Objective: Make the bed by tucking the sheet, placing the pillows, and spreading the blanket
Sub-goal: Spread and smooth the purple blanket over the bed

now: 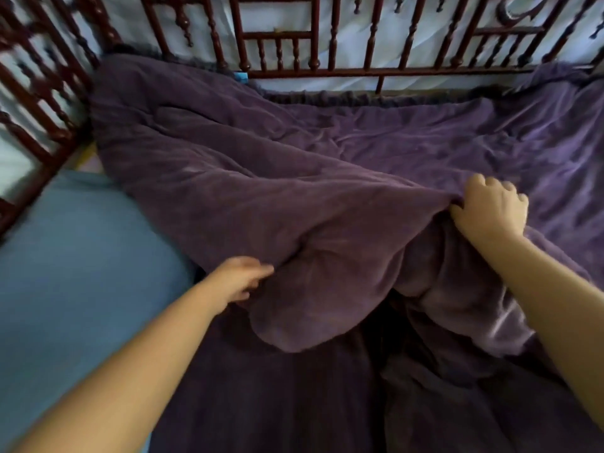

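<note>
A thick purple blanket [294, 178] lies rumpled across most of the bed, bunched into a fold in the middle and reaching the far rail. My left hand [240, 279] grips the blanket's folded lower edge near the centre. Further right and higher, my right hand [490, 207] is clenched on a raised bunch of the same blanket. A blue sheet [75, 256] shows bare on the left side of the mattress. No pillows are visible.
A dark red carved wooden rail [327, 71] runs along the far side of the bed, and a matching rail [36, 103] closes the left end. White fabric hangs behind the spindles. A small blue object [241, 76] peeks out by the far rail.
</note>
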`<state>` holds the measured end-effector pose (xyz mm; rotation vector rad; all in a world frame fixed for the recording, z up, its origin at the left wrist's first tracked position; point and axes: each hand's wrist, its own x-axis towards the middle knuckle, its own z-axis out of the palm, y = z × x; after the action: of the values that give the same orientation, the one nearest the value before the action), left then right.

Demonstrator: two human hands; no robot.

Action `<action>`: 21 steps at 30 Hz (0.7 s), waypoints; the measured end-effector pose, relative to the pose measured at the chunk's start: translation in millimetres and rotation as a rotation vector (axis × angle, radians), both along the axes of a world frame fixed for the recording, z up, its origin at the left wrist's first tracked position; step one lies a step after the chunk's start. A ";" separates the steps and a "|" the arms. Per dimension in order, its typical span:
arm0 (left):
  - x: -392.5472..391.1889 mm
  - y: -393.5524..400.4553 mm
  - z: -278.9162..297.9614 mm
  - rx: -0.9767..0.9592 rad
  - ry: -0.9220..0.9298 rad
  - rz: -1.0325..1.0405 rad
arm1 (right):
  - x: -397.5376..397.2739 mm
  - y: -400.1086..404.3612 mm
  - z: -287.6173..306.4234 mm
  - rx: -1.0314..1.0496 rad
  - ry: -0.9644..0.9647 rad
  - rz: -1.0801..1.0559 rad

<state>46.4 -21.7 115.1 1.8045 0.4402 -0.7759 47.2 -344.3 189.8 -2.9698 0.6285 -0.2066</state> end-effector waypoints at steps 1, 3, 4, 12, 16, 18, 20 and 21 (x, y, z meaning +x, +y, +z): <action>-6.7 -1.8 -19.2 0.120 0.083 -0.142 | -8.0 6.4 -12.5 -0.096 -0.001 0.008; -20.8 -9.8 -52.5 0.302 0.204 -0.481 | -25.1 22.9 -38.0 -0.192 0.161 0.160; -28.3 -15.5 -67.8 0.367 0.237 -0.637 | -31.2 29.3 -50.6 -0.203 0.246 0.230; -68.6 -53.1 -158.0 0.623 0.273 -0.930 | -106.3 44.0 -115.9 -0.333 0.395 0.406; -75.6 -60.5 -183.2 0.540 0.192 -0.713 | -127.3 37.1 -133.4 -0.502 0.520 0.431; -69.8 -78.1 -176.7 0.304 0.107 -0.304 | -114.3 31.3 -133.1 -0.502 0.543 0.379; -56.3 -90.2 -167.0 0.058 0.035 0.144 | -101.8 23.2 -129.7 -0.480 0.555 0.442; -50.0 -94.7 -162.3 -0.043 0.026 0.343 | -98.1 15.4 -130.5 -0.490 0.520 0.463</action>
<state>-3.6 -116.5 -47.1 1.6231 0.7225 -0.5649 -50.9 -328.9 59.3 -3.5490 -0.1280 0.5380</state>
